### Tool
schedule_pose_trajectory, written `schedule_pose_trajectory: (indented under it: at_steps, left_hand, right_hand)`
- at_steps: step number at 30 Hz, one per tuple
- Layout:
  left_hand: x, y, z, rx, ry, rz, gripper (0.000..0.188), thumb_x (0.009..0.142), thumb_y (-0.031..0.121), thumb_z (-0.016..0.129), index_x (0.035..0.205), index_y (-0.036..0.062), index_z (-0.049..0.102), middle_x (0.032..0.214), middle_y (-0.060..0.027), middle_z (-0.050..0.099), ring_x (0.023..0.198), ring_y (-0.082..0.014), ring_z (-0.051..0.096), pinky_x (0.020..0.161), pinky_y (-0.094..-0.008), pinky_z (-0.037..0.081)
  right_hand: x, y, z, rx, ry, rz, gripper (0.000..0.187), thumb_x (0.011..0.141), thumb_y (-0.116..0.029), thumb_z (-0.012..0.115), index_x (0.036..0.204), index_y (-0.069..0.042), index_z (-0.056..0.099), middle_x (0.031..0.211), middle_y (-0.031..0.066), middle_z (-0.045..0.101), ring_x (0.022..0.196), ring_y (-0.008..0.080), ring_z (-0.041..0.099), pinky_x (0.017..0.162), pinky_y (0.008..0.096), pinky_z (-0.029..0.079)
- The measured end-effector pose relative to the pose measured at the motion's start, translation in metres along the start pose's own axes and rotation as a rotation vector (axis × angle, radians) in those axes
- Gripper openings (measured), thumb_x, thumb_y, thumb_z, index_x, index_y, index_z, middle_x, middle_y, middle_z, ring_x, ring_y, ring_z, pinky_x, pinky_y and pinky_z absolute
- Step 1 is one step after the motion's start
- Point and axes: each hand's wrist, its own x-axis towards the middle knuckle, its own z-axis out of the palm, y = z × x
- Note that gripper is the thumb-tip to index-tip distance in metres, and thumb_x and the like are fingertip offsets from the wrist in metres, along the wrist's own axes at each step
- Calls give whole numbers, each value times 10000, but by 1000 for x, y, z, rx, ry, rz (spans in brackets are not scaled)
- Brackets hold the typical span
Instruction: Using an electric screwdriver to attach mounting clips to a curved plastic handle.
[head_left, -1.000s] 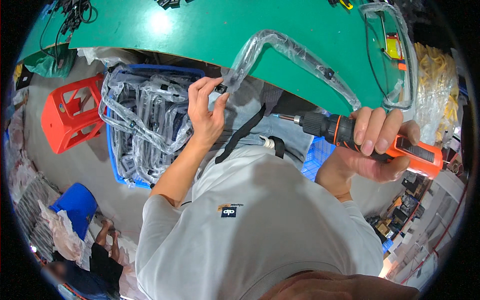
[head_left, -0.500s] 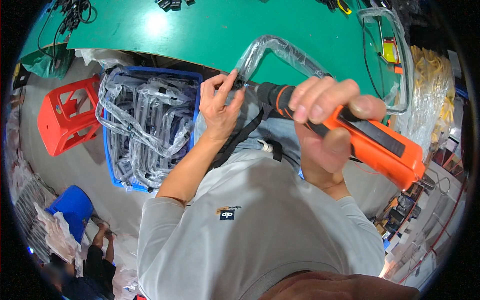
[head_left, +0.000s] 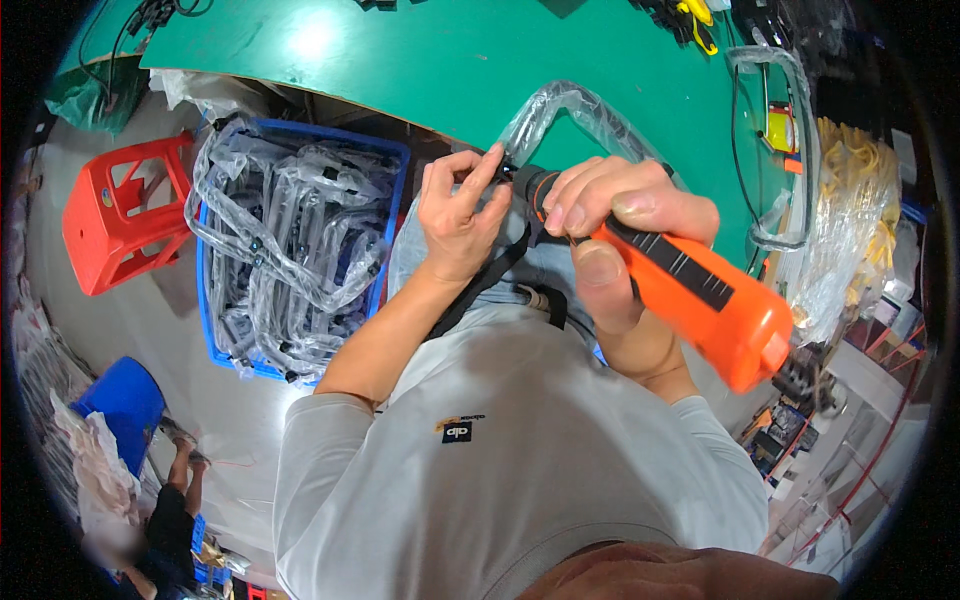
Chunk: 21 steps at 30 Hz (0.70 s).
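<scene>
My right hand [head_left: 625,210] is wrapped round an orange and black electric screwdriver [head_left: 715,300], its nose pointing left. The nose meets a small black fitting [head_left: 507,173] at the near end of a bent tube [head_left: 570,97] wrapped in clear plastic. The bit itself is hidden at the contact. My left hand [head_left: 460,215] pinches that end of the tube between thumb and fingers. The rest of the tube arches over the edge of the green table [head_left: 430,60] and runs behind my right hand.
Left of my legs stands a blue crate [head_left: 205,320] full of plastic-wrapped tubes. Beyond it are a red stool [head_left: 95,225] and a blue barrel [head_left: 125,400]. Another wrapped tube [head_left: 808,150] lies at the table's right. A person [head_left: 170,525] is at the lower left.
The screwdriver has moved left, and its nose is now right against the fitting, where a bit showed before. My left hand and the tube sit slightly farther right in the view.
</scene>
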Motion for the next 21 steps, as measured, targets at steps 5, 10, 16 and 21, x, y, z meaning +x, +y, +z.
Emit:
schedule_pose_trajectory:
  at_steps: [5,10,16,21]
  left_hand:
    - [-1,3,-2,-19,25,21,586,621,-36,820,1188,93,746,974,-106,650,845,-277,622,706,-377,519]
    - [2,6,-2,-13,9,20,600,571,-37,821,1158,66,747,862,-82,614,759,-281,591,650,-389,497]
    - [3,4,-3,18,33,48,584,578,-31,819,1147,67,734,824,-81,581,727,-276,567,611,-381,474]
    - [2,3,0,8,38,48,590,564,-22,819,1143,61,740,810,-87,574,726,-281,566,612,-384,471]
  right_hand:
    - [2,1,9,-55,-104,-61,337,954,-149,717,1168,-112,458,898,82,591,741,216,620,701,409,554]
    - [6,7,13,-74,-138,-108,311,921,-126,735,1123,-86,501,830,78,608,689,215,630,659,385,561]
    - [16,17,18,-11,-241,-246,265,851,-81,758,1031,-41,568,748,85,627,603,207,642,566,338,568]
    - [21,20,13,52,-237,-250,269,842,-114,790,1002,-38,587,710,77,629,569,208,640,548,341,564]
